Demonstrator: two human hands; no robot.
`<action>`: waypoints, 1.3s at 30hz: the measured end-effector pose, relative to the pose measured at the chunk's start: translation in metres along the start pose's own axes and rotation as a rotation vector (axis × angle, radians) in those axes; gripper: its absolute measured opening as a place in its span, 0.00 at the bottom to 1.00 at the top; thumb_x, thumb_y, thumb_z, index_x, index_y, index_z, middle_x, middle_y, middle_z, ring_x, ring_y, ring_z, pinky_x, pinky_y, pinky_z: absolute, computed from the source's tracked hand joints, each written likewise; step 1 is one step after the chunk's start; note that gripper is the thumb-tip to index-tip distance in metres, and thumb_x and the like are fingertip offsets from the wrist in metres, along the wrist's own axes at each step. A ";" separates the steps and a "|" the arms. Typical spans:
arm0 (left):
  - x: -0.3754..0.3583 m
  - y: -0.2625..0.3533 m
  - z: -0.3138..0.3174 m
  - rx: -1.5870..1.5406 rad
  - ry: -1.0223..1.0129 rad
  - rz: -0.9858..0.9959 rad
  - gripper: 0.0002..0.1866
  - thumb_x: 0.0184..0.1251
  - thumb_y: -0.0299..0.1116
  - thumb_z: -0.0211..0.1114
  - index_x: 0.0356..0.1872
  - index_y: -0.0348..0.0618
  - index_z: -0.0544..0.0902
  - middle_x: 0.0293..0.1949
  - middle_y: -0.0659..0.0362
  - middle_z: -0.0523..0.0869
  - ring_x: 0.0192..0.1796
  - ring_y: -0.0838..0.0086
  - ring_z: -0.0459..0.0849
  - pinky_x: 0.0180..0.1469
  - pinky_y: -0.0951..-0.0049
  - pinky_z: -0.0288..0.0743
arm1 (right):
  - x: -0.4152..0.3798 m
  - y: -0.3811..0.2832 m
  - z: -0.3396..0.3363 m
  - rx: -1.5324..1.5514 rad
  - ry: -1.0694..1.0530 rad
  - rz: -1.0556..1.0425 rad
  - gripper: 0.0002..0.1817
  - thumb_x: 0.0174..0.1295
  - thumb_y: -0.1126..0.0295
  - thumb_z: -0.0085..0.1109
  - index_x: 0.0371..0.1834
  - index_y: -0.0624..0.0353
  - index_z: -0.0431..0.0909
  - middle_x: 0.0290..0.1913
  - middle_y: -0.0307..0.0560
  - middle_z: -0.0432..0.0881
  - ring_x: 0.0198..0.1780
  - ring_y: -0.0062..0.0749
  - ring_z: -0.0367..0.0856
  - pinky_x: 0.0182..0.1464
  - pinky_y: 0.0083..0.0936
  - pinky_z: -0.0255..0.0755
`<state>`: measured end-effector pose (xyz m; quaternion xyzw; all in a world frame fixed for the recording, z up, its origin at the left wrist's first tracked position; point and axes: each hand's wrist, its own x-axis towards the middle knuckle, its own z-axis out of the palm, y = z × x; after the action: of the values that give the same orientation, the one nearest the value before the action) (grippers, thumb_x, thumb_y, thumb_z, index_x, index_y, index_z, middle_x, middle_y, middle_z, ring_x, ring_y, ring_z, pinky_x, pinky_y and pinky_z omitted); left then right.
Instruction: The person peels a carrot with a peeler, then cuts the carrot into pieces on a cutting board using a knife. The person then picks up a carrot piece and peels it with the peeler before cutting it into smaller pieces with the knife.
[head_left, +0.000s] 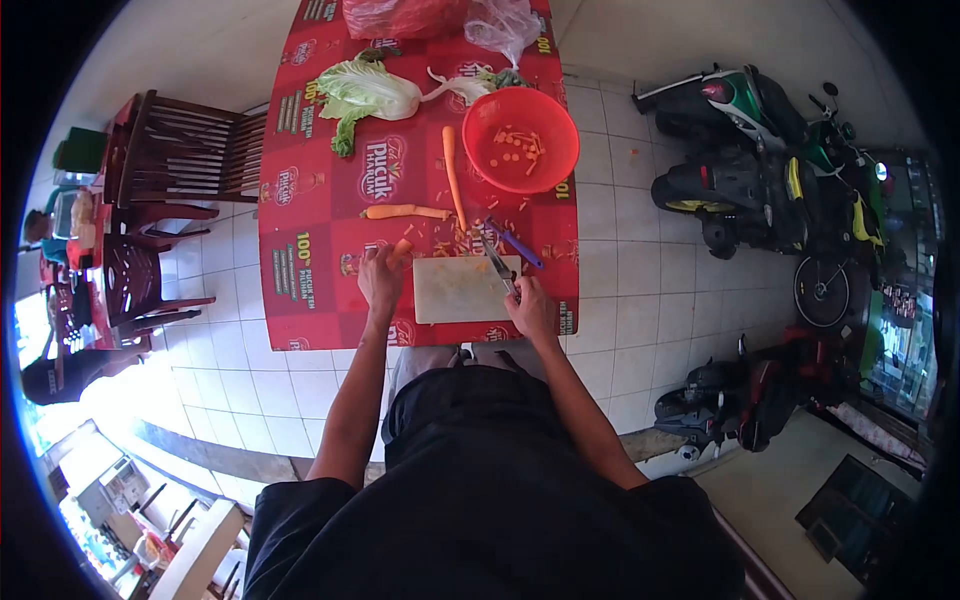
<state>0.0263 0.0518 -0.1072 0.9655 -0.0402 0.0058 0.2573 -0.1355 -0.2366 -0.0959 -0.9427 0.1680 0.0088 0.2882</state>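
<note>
My left hand is closed around a short carrot piece left of the cutting board. In my right hand is a knife, its blade angled up and left over the far right corner of the pale cutting board. A purple-handled tool lies just beyond the board, among orange peelings. Two long peeled carrots rest farther off: one carrot sideways, the other carrot lengthwise. The red bowl has cut carrot pieces inside.
Leafy cabbage and more greens lie at the far side of the red-covered table, near a red plastic bag and a clear bag. Wooden chairs stand left; motorbikes are parked right.
</note>
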 end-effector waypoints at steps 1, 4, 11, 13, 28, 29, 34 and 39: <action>0.007 -0.002 0.000 0.000 0.018 -0.008 0.18 0.61 0.39 0.75 0.51 0.47 0.88 0.49 0.50 0.87 0.52 0.50 0.86 0.51 0.52 0.81 | 0.003 0.000 -0.001 -0.004 -0.003 -0.003 0.15 0.61 0.64 0.68 0.46 0.57 0.77 0.43 0.52 0.81 0.44 0.52 0.85 0.44 0.47 0.79; 0.016 -0.007 -0.012 0.106 -0.041 -0.064 0.18 0.62 0.38 0.74 0.52 0.47 0.88 0.49 0.50 0.87 0.52 0.50 0.86 0.50 0.52 0.81 | 0.008 0.001 0.004 -0.028 0.008 -0.032 0.15 0.58 0.65 0.68 0.46 0.55 0.78 0.43 0.50 0.79 0.47 0.51 0.83 0.45 0.48 0.78; 0.017 -0.010 -0.013 0.065 -0.108 -0.105 0.22 0.62 0.36 0.72 0.58 0.47 0.85 0.54 0.49 0.85 0.55 0.51 0.85 0.54 0.51 0.81 | 0.035 -0.007 0.000 -0.173 0.058 -0.083 0.14 0.58 0.66 0.69 0.48 0.51 0.81 0.46 0.44 0.78 0.52 0.44 0.79 0.47 0.49 0.72; 0.012 -0.003 -0.014 0.085 -0.134 -0.159 0.26 0.63 0.36 0.72 0.63 0.48 0.81 0.59 0.48 0.82 0.60 0.49 0.82 0.55 0.51 0.81 | 0.048 -0.007 0.000 -0.194 0.055 -0.112 0.15 0.58 0.66 0.70 0.48 0.50 0.83 0.46 0.43 0.78 0.53 0.43 0.78 0.49 0.49 0.71; -0.019 0.000 -0.008 0.082 0.131 -0.114 0.32 0.62 0.33 0.73 0.68 0.49 0.75 0.68 0.50 0.73 0.71 0.48 0.71 0.65 0.48 0.76 | 0.091 0.007 0.003 -0.331 -0.182 -0.320 0.18 0.63 0.60 0.68 0.54 0.53 0.81 0.49 0.47 0.79 0.56 0.47 0.79 0.54 0.56 0.72; -0.008 -0.002 -0.006 0.065 0.135 -0.133 0.31 0.62 0.34 0.73 0.68 0.49 0.75 0.68 0.50 0.73 0.71 0.48 0.71 0.65 0.48 0.76 | 0.095 0.007 0.002 -0.338 -0.205 -0.343 0.17 0.63 0.61 0.67 0.52 0.54 0.80 0.49 0.47 0.79 0.57 0.47 0.79 0.54 0.57 0.72; 0.024 -0.007 0.008 0.134 0.083 -0.230 0.24 0.64 0.33 0.71 0.61 0.45 0.77 0.62 0.51 0.78 0.66 0.49 0.76 0.64 0.49 0.76 | 0.099 0.009 -0.002 -0.189 -0.249 -0.442 0.13 0.69 0.62 0.59 0.48 0.59 0.75 0.48 0.58 0.79 0.51 0.59 0.81 0.50 0.57 0.75; 0.000 -0.003 0.018 -0.039 0.162 -0.275 0.21 0.62 0.28 0.70 0.57 0.40 0.77 0.53 0.49 0.84 0.58 0.49 0.82 0.58 0.53 0.78 | 0.087 0.004 -0.008 0.051 -0.453 -0.389 0.11 0.73 0.65 0.53 0.47 0.62 0.69 0.39 0.70 0.81 0.42 0.69 0.83 0.42 0.57 0.75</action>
<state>0.0263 0.0459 -0.1244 0.9531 0.1130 0.0478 0.2767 -0.0552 -0.2718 -0.1013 -0.9237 -0.0844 0.1591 0.3381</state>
